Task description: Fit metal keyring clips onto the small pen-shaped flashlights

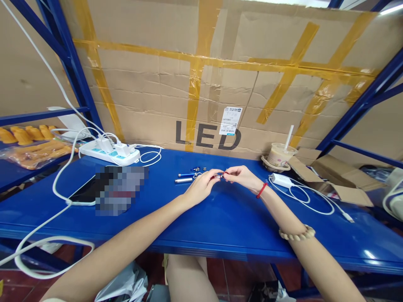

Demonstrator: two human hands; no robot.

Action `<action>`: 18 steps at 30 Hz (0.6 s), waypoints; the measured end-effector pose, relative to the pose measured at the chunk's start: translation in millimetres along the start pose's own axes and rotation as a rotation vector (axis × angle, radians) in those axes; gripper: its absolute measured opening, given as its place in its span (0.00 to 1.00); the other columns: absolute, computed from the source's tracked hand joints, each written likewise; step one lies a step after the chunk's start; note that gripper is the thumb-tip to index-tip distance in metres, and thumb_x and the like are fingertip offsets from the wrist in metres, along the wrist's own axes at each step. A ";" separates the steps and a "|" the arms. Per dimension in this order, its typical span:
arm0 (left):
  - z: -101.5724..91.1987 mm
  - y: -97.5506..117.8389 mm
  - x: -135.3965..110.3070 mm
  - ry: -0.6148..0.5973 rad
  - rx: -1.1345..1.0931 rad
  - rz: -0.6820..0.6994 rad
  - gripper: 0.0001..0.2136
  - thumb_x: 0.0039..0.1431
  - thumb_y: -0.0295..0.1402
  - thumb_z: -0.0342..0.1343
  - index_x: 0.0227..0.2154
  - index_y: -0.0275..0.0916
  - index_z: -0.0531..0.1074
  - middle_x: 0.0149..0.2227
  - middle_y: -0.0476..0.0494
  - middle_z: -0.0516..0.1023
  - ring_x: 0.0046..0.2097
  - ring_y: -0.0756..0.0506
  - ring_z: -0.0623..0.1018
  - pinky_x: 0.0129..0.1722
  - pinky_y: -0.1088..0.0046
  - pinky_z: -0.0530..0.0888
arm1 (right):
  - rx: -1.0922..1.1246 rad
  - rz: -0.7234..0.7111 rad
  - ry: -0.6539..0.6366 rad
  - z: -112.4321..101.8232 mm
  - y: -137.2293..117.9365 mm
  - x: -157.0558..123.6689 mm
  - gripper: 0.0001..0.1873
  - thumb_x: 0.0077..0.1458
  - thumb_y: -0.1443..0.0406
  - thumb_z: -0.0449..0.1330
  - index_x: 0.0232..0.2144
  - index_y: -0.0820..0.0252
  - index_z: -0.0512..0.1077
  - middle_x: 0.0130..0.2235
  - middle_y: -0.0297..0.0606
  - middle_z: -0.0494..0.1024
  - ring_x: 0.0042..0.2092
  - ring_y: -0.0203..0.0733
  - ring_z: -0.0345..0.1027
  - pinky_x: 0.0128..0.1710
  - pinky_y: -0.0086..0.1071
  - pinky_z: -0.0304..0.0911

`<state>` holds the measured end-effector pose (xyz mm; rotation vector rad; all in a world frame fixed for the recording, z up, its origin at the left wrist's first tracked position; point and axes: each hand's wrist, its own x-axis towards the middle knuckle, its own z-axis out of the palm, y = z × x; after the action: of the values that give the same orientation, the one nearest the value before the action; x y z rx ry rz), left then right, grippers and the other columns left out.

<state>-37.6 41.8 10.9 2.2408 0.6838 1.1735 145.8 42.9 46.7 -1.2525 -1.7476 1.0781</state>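
Observation:
My left hand is closed around a small red metal tube, perhaps a keychain penlight, most of it hidden by the fingers. At the tube's right end, my right hand pinches a tiny red and dark end piece; whether the two are joined I cannot tell. Just left of my left hand lie a silver tube and a blue tube, side by side on the blue table. Behind them are a small blue metal piece and a tiny brass-coloured piece.
A phone and a white power strip with cables occupy the left. To the right stand a drink cup with a straw, a white charger with its cable, and an opened cardboard box. Taped cardboard closes the back.

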 end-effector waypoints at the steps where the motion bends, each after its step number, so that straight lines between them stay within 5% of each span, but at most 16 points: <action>1: 0.2 -0.1 -0.6 -0.003 0.011 0.010 0.12 0.60 0.31 0.43 0.45 0.40 0.65 0.43 0.44 0.73 0.44 0.47 0.72 0.45 0.71 0.66 | 0.006 0.019 -0.011 0.0 0.4 -0.1 0.16 0.36 0.55 0.65 0.22 0.64 0.73 0.22 0.33 0.73 0.23 0.29 0.61 0.24 0.25 0.58; 6: 0.5 0.4 -1.7 0.026 0.038 0.018 0.10 0.60 0.30 0.44 0.42 0.40 0.68 0.40 0.45 0.74 0.42 0.47 0.72 0.43 0.72 0.67 | 0.034 0.042 0.058 5.3 2.3 1.5 0.18 0.31 0.55 0.66 0.22 0.63 0.71 0.22 0.33 0.72 0.22 0.29 0.61 0.22 0.26 0.58; 11: 1.1 2.4 1.3 0.073 0.066 -0.072 0.10 0.60 0.30 0.42 0.39 0.38 0.68 0.33 0.46 0.74 0.36 0.48 0.72 0.38 0.73 0.67 | -0.090 -0.255 0.238 11.3 0.1 1.8 0.16 0.34 0.57 0.66 0.25 0.61 0.73 0.28 0.37 0.74 0.27 0.35 0.66 0.28 0.31 0.63; 14: 1.9 2.0 2.8 0.072 0.038 -0.086 0.10 0.60 0.29 0.41 0.38 0.37 0.67 0.31 0.47 0.73 0.34 0.49 0.72 0.36 0.75 0.66 | -0.179 -0.416 0.225 9.9 -2.0 0.2 0.11 0.40 0.57 0.64 0.23 0.60 0.75 0.29 0.39 0.74 0.32 0.39 0.68 0.30 0.32 0.64; 18: 2.4 0.9 3.2 0.038 -0.029 -0.113 0.10 0.60 0.29 0.41 0.37 0.36 0.67 0.27 0.49 0.72 0.30 0.51 0.70 0.34 0.76 0.65 | -0.237 -0.442 0.144 4.0 -0.2 0.2 0.11 0.42 0.57 0.63 0.24 0.58 0.76 0.32 0.40 0.74 0.32 0.38 0.68 0.22 0.28 0.61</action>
<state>-33.8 42.7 12.2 2.1315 0.7925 1.1662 142.0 42.3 45.3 -0.9803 -1.9568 0.5277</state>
